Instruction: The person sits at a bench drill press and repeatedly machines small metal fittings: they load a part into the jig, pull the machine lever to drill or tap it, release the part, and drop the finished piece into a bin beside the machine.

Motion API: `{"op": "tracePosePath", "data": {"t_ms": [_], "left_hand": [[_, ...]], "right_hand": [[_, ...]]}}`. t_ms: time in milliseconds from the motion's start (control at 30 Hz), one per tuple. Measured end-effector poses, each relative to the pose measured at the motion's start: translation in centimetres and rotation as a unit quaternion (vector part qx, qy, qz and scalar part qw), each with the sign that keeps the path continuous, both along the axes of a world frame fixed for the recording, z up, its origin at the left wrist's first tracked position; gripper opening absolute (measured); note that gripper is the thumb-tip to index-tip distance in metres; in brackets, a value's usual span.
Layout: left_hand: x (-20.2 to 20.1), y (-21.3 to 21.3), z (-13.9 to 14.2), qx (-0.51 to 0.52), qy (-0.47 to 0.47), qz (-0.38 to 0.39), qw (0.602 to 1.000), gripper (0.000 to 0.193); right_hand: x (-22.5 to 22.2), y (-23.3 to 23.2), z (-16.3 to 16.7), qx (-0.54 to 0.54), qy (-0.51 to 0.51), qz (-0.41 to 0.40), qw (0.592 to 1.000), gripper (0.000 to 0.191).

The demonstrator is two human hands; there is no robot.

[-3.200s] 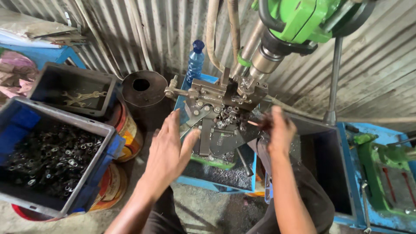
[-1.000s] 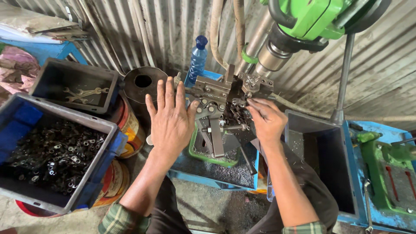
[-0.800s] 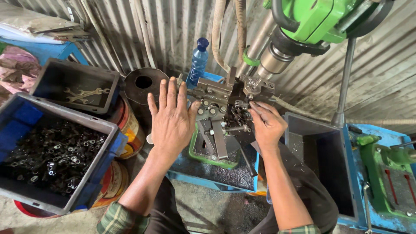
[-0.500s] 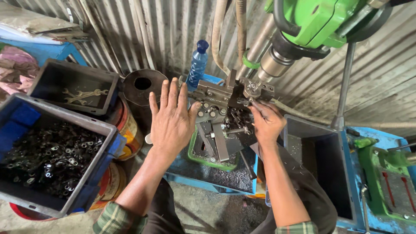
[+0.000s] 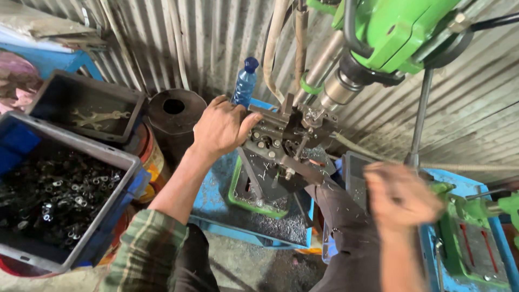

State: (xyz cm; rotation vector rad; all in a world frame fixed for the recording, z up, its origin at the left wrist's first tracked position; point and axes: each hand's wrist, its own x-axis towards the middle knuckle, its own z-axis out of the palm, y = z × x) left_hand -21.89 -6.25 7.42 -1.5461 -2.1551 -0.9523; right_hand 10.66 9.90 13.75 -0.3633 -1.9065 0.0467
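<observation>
The left hand (image 5: 220,127) rests on the left end of a metal clamping fixture (image 5: 281,141) that sits under the green drill head (image 5: 389,32). Its fingers are curled over the fixture's upper left corner and the thumb points toward 3 o'clock along the top edge, so its grip is closed loosely on the fixture. The drill's steel spindle (image 5: 338,89) comes down at a slant from 1 o'clock and ends just above the fixture's middle.

The right hand (image 5: 403,197) is at 4 o'clock from the fixture, well apart from it and blurred. Its fingers look bent, but I cannot tell how far the grip is open or whether it holds anything.

The fixture stands on a green base (image 5: 254,197) inside a blue tray (image 5: 259,227) strewn with metal shavings. At 12 o'clock from the left hand stands a blue plastic bottle (image 5: 244,81), upright against the corrugated wall. At 9 o'clock from the hand is a dark round drum with a hole in its top (image 5: 174,111). Farther toward 9 o'clock sits a grey crate (image 5: 86,105) with a few spanners in it, and at 8 o'clock a larger grey crate full of small dark metal parts (image 5: 54,189). At 3 o'clock from the right hand lies a second green machine part (image 5: 470,238) on a blue surface.
</observation>
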Motion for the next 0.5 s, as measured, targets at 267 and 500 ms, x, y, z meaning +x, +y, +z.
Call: {"op": "tracePosePath", "data": {"t_ms": [267,500], "left_hand": [[0.1,0.0,-0.3,0.042,0.006,-0.018,0.999,0.054],[0.5,0.1,-0.2,0.051,0.003,-0.006,0.999,0.055]], "right_hand": [[-3.2,0.5,15.6,0.272,-0.205,-0.166,0.926,0.033],[-3.7,-2.0,16.3,0.246,-0.325,-0.240,0.881,0.045]]}}
